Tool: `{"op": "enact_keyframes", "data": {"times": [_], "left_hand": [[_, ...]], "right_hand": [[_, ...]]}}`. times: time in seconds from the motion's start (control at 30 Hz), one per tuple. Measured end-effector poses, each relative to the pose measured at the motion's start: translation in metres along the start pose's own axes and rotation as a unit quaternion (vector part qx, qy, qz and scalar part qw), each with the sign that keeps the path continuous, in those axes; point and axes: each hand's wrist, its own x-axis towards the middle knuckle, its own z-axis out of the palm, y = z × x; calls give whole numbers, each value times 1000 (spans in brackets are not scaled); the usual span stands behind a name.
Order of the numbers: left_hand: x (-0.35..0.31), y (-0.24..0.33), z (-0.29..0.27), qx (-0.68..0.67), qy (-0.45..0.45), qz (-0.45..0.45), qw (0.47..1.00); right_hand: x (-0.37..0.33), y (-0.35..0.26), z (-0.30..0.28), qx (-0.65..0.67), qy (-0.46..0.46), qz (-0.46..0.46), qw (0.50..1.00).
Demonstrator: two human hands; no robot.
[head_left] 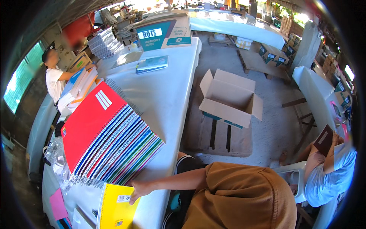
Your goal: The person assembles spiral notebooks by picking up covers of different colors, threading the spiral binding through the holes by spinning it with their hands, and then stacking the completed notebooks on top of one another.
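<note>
A yellow notebook [116, 208] stands partly in view at the lower left, by the table's near side. My right hand [139, 191] is closed on its upper right edge, the bare forearm reaching left out of a brown sleeve. Just beyond the hand rises a large leaning stack of spiral notebooks [126, 141]; the front one has a red cover [91, 118], and wire bindings of several colours run along the stack's edge. My left hand is not in view.
A carton [164, 34] and thin teal notebooks [152, 64] lie farther along the white-covered table [175, 87]. An open carton [227, 93] rests on a pallet to the right. One person [55, 78] works at left; another [328, 168] sits at right holding a dark notebook.
</note>
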Motion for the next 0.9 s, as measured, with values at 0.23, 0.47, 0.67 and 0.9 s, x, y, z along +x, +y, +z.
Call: {"op": "enact_keyframes", "data": {"times": [0.23,0.47,0.67,0.9], "left_hand": [[-3,5,-6,-2,0,2,1000],[-7,11,-14,-3,14,0,1000],[-16,17,-34,-12,19,7,1000],[-4,12,-48,-8,-66,-2,998]], "right_hand": [[24,-67,-1,-7,-117,48,992],[11,-78,6,-17,-73,21,997],[15,-89,9,-75,-155,88,981],[14,-85,6,-152,-109,69,980]]}}
